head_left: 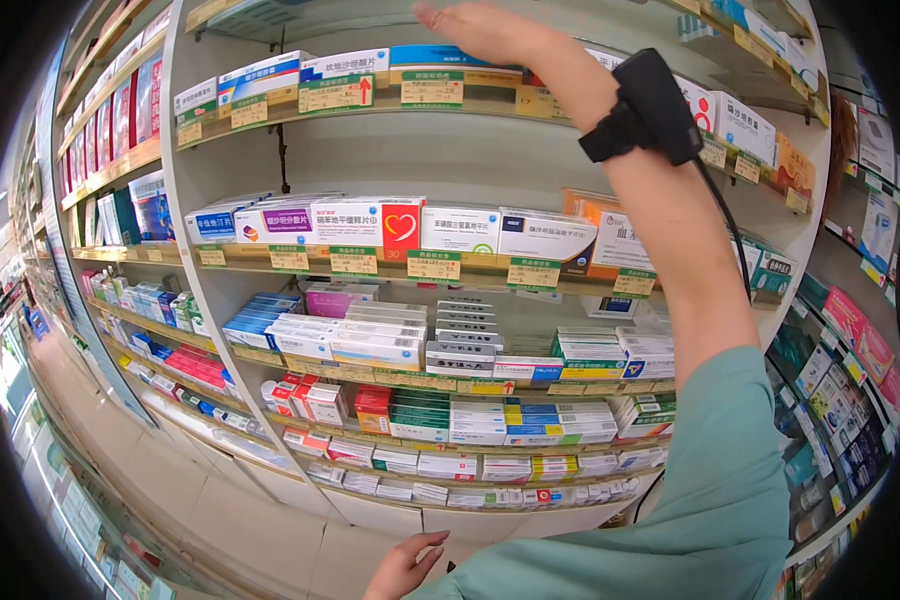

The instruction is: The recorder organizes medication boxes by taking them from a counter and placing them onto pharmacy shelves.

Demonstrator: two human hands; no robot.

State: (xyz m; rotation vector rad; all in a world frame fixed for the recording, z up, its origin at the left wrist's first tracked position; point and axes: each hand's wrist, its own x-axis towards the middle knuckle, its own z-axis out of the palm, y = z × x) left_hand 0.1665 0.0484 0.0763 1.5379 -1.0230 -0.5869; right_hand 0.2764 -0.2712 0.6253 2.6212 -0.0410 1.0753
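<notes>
My right arm, in a green sleeve with a black device strapped at the wrist (642, 110), reaches up to the top shelf. There my right hand (490, 32) is open, fingers stretched to the left, just in front of or above a blue medicine box (440, 55); whether it touches the box I cannot tell. A white medicine box (344, 64) stands to the left of that box. Low in the view, my left hand (402, 568) hangs in front of the shelves, thumb and fingers apart, nothing visible in it.
Below are further shelves of medicine boxes, including a white and red box with a heart (400, 228) and grey stacked boxes (465, 335). Price tags (432, 90) line the shelf edges. A rack of packages (850, 350) stands at right, a glass counter (70, 490) at left.
</notes>
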